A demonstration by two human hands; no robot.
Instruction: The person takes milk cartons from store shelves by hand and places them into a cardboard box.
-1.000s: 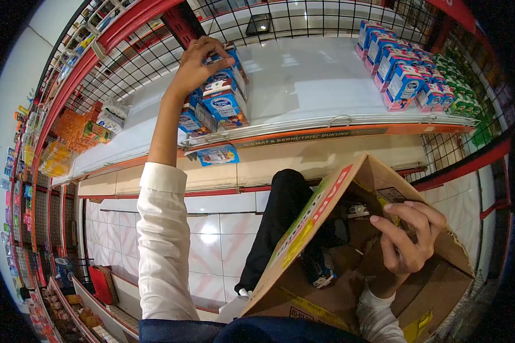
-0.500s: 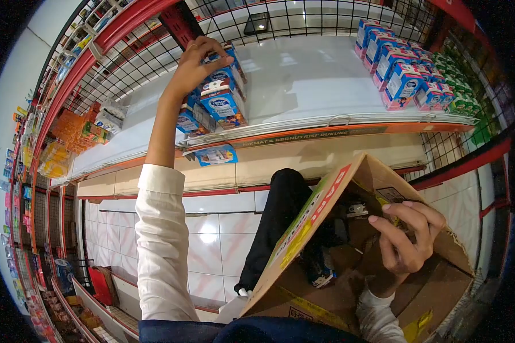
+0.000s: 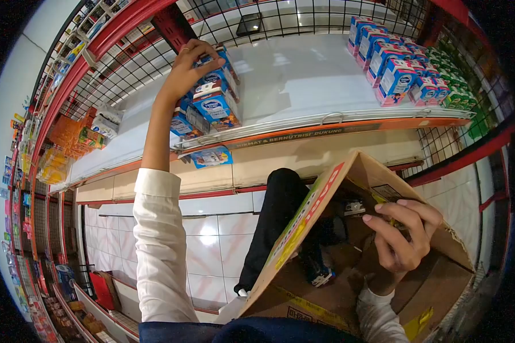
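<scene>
My left hand (image 3: 190, 71) reaches over the shelf, its fingers curled over the rear of a cluster of blue milk cartons (image 3: 216, 108). Thumb and fingers close around a carton at the back, partly hidden by the hand. Lower right, a cardboard box (image 3: 303, 220) stands tilted before me with its top open. My right hand (image 3: 405, 235) is inside the box opening, near its right wall, fingers bent and apart with nothing visible between them. Deeper in the box lie a dark blue pack (image 3: 320, 275) and a small whitish item (image 3: 353, 207), both shadowed.
Pink-and-blue cartons (image 3: 396, 80) and green cartons (image 3: 455, 86) stand at the shelf's right end. Orange packs (image 3: 74, 134) sit at its left. Wire mesh (image 3: 303, 17) backs the white shelf (image 3: 292, 74). My bent knee (image 3: 280, 188) is between shelf and box.
The whole view has shifted slightly, so shelf and cartons sit a little further left. My left hand stays on the cartons; my right hand remains in the box.
</scene>
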